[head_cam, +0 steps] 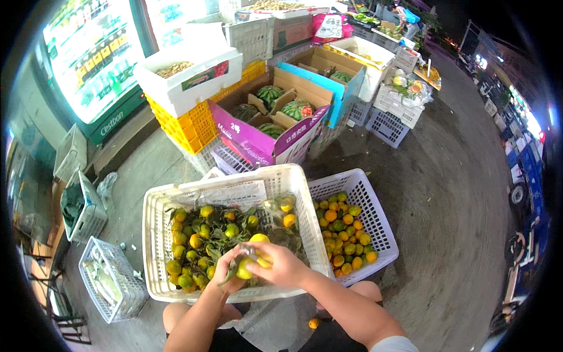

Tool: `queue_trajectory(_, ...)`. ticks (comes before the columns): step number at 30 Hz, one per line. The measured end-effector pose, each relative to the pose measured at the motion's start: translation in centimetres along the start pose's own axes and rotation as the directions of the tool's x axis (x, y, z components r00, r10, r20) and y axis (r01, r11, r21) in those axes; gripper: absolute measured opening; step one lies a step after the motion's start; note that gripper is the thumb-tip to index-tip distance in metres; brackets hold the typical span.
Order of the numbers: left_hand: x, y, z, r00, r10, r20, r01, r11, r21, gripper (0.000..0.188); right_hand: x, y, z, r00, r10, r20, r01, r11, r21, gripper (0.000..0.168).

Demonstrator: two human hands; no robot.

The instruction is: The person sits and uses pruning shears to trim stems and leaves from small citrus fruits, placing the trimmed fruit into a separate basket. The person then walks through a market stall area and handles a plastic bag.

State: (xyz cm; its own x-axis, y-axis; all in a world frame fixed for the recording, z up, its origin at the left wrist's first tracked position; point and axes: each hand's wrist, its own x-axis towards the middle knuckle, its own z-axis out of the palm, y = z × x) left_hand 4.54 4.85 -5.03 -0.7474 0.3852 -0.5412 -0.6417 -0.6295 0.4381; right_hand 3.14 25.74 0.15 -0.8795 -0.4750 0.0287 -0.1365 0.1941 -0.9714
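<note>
My left hand (229,269) holds a yellow-green mandarin (244,269) with a leaf hanging from it, over the front of a large white plastic crate (151,246). My right hand (283,266) meets it from the right, fingers closed on a yellow object (265,260). A shiny silvery piece (249,251) shows beside this object; fingers and blur hide whether they form one tool. Just behind the hands is another yellow mandarin (259,238). Leafy mandarins (180,239) fill the crate's left and middle, while a few lie at its right.
At right, a second white crate (385,240) holds mandarins without leaves. One mandarin (314,323) lies on the ground between my feet. Beyond stand a purple carton (246,152) of watermelons and yellow crates (184,132). A smaller crate (127,281) sits at left; drinks fridges (114,125) stand behind.
</note>
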Motion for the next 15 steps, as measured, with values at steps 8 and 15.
queue_trajectory(8,-0.8,1.6,1.3,0.98,0.153,0.125,-0.17,0.976,0.137,0.028,2.0,2.2,-0.6,0.931,0.343,-0.127,-0.33,0.937,0.117,0.055)
queue_trajectory(15,-2.3,3.1,2.6,0.89,0.033,0.455,-0.069,0.996,0.062,0.058,2.1,2.9,0.9,0.923,0.372,0.102,-0.251,0.379,0.891,0.031)
